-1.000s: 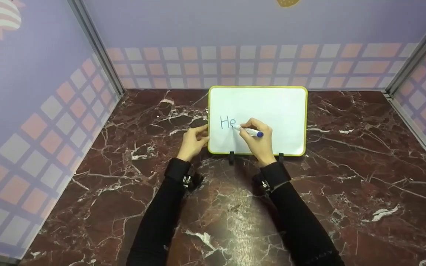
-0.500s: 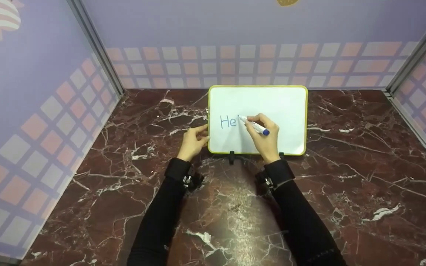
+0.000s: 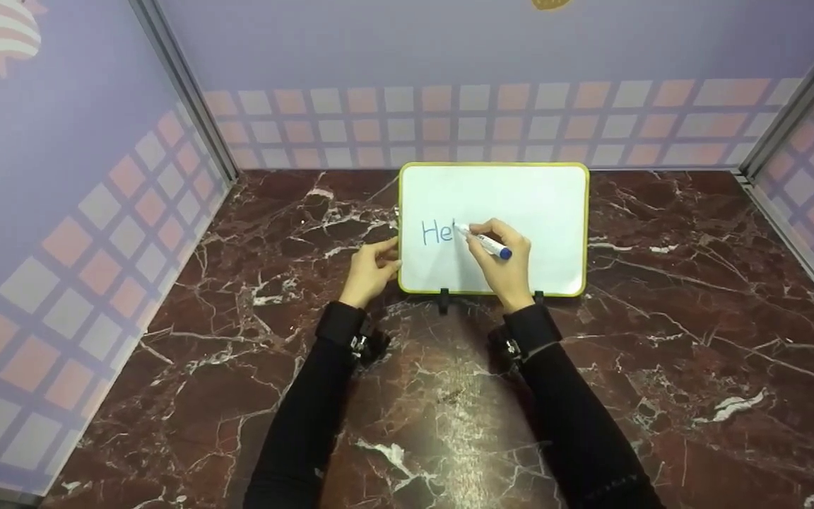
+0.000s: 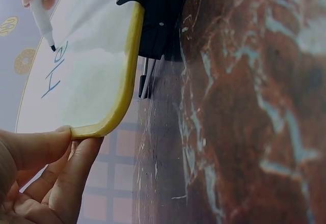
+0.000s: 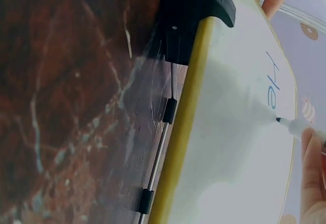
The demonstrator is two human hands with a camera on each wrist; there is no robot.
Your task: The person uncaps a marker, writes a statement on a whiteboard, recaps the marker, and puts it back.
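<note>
A whiteboard (image 3: 520, 191) with a yellow frame leans on a black stand (image 3: 444, 300). Blue letters "He" (image 3: 437, 232) are written on its left half, with a short stroke beginning after them. My right hand (image 3: 509, 265) pinches a white marker (image 3: 488, 244) with a blue end, its dark tip right at the board beside the "e". At the board's left edge, my left hand (image 3: 368, 272) pinches the yellow frame (image 4: 91, 130) between thumb and fingers, thumb in front, as the left wrist view shows. Part of the board is hidden behind my right hand.
The dark red marbled table (image 3: 697, 283) spreads around the board. A lilac back wall (image 3: 364, 56) with pink and white squares rises behind it, and side panels (image 3: 82, 177) stand left and right. The stand's thin metal rod (image 5: 159, 158) runs below the board.
My right hand has moved the marker right and up from the "e", then slightly down, leaving the start of a stroke. The left hand has stayed on the frame.
</note>
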